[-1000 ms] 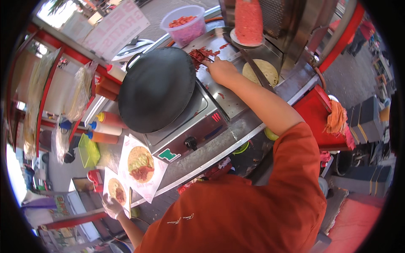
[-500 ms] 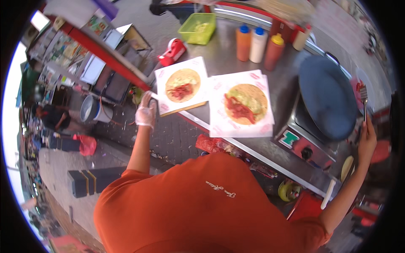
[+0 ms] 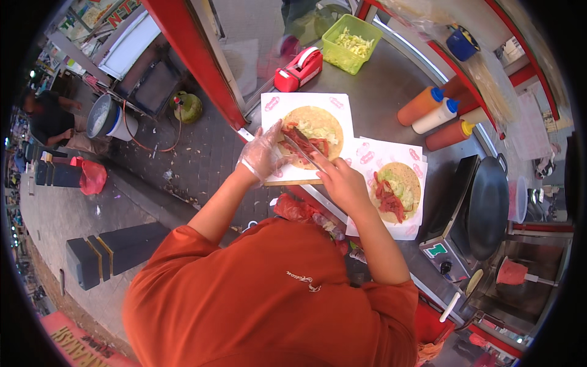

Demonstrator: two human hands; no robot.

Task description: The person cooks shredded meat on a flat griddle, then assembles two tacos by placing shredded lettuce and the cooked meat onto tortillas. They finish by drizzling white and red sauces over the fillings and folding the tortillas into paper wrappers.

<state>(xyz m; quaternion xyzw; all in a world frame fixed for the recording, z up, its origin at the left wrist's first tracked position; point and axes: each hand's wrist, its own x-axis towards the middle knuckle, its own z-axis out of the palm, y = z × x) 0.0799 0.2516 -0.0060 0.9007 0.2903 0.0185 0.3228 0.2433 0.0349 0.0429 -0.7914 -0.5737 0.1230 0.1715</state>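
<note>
Tortilla (image 3: 321, 118) is now lying under the utensil (image 3: 301, 142) brought over by my gripping right fingers (image 3: 329, 172), suggesting topping; left fingers (image 3: 273, 136), I can't tell.

Beyond my right hand (image 3: 343, 183) I see open steel countertop (image 3: 378, 101). A tape dispenser (image 3: 296, 74) obstructs beyond my left hand (image 3: 263, 156), squeeze bottles (image 3: 433, 118) farther right.

Filled flatbreads (image 3: 397, 191), sauce bottles (image 3: 430, 117) and outdoor paving (image 3: 143, 174) show a street-food stall.
</note>
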